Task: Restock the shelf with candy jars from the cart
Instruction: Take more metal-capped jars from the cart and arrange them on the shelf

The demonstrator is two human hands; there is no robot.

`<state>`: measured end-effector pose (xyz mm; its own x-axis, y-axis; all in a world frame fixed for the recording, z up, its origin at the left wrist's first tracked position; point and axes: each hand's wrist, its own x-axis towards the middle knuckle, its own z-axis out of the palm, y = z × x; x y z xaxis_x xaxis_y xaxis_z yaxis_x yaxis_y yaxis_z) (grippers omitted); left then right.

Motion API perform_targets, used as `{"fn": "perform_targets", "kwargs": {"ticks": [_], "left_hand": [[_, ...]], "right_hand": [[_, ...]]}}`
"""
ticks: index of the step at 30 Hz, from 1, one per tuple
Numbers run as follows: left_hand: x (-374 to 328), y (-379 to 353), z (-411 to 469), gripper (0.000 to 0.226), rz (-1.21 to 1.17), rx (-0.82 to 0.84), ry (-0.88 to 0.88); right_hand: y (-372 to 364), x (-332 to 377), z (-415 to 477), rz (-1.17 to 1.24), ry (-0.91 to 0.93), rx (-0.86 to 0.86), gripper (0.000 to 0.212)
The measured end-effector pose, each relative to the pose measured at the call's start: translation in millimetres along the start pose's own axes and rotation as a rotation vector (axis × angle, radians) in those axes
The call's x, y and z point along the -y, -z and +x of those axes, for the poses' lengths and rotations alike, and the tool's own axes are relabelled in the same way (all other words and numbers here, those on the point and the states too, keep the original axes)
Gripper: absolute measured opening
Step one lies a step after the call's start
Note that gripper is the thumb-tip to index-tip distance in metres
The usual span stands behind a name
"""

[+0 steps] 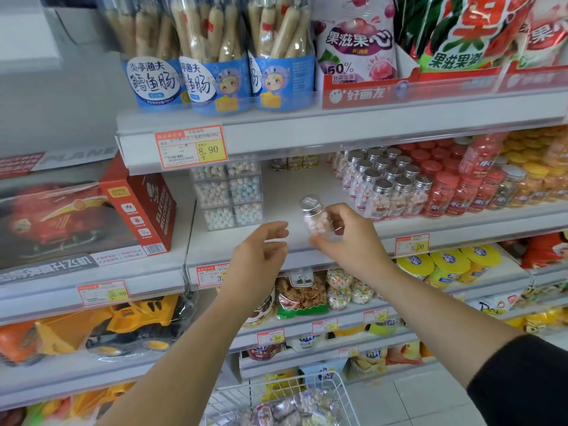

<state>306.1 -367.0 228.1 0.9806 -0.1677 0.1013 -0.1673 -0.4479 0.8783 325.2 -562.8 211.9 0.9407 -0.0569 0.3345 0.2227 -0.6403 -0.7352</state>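
Note:
My right hand (347,238) grips a small clear candy jar (313,216) with a silver cap and pink-white candies, tilted, just above the front of the middle shelf (285,192). My left hand (261,250) hovers beside it, fingers loosely curled, holding nothing. A block of matching silver-capped jars (384,186) stands further right on the same shelf. At the bottom edge, the white wire cart (335,392) holds several more jars (292,408).
Clear boxes of blue-white candy balls (229,192) stand left of the bare shelf patch. Red-capped bottles (455,186) sit right of the silver jars. Fish sausage tubs (215,56) fill the shelf above. A red toy box (138,204) is at left.

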Motion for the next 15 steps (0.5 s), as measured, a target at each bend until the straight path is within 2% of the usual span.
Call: {"fn": "perform_targets", "kwargs": {"ticks": [2, 6, 10, 15], "left_hand": [[4, -2, 9, 0.037, 0.155, 0.012, -0.039], [9, -5, 23, 0.036, 0.378, 0.016, -0.103], [16, -7, 28, 0.035, 0.490, 0.048, -0.101], [21, -8, 29, 0.034, 0.518, 0.046, -0.102]], "right_hand": [[-2, -6, 18, -0.044, -0.064, -0.028, 0.045], [-13, -23, 55, -0.163, -0.153, -0.028, 0.039], [-26, -36, 73, -0.234, -0.218, -0.012, 0.050], [-30, -38, 80, -0.240, -0.296, 0.008, 0.067]]}}
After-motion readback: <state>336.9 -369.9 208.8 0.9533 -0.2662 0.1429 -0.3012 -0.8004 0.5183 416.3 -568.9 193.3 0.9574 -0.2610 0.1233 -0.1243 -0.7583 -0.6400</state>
